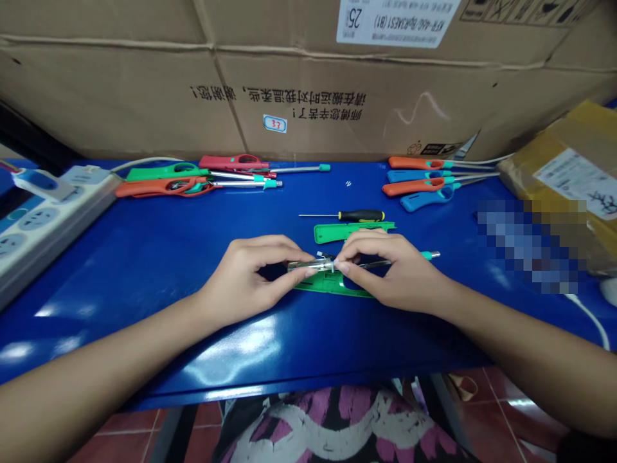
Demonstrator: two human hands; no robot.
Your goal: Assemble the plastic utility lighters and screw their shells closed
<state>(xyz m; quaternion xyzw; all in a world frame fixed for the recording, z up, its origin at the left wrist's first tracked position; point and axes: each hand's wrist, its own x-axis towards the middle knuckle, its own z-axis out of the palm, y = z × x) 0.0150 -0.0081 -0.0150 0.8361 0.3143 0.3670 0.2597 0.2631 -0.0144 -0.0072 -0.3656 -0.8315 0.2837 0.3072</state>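
In the head view, the left hand pinched a clear cylinder over a green shell half, and the right hand pinched near its whitish end, seemingly for holding it steady, while the screwdriver lay beyond on the worktop, probably for easy reach.

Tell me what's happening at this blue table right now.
A person works with both bare hands at the blue table. The left hand pinches a clear tube over a green half-shell, while the right hand has its fingertips at the tube's end. Another green half-shell and a screwdriver lie just beyond. Farther back are two groups of lighters, one at left and one at right.
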